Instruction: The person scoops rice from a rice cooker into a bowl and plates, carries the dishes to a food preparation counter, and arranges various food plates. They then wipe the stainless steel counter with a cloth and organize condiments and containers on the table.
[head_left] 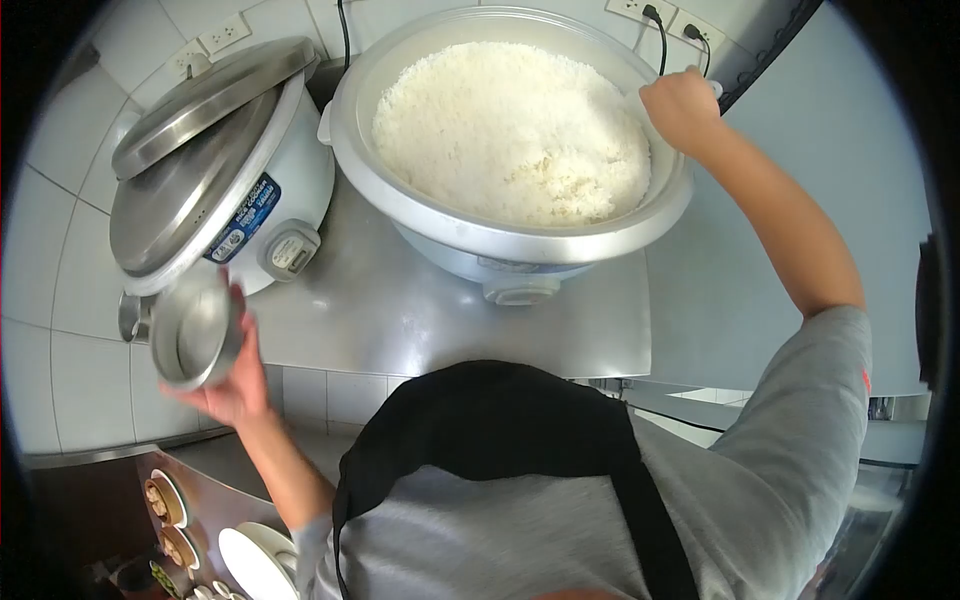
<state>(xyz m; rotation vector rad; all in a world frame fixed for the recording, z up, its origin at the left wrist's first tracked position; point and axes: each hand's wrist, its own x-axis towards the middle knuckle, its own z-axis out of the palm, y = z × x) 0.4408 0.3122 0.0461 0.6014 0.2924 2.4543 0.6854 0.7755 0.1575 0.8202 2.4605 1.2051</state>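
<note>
My left hand (pixel 237 385) is wrapped round a small round metal bowl (pixel 195 335), held tilted in front of the closed rice cooker and slightly blurred. My right hand (pixel 682 108) makes a fist at the right rim of the large open rice cooker (pixel 440 215). A white handle end (pixel 716 89) sticks out of that fist; the rest of the utensil is mostly hidden. Steaming white rice (pixel 500 130) fills the cooker, its surface broken up at the front right.
On the left a second rice cooker (pixel 318 170) carries its metal lid, with another lid (pixel 215 105) resting on top. Both cookers stand on a steel counter (pixel 400 310). Power cords hang from wall sockets (pixel 690 30). Lower left, a shelf holds a white plate (pixel 245 560) and small dishes.
</note>
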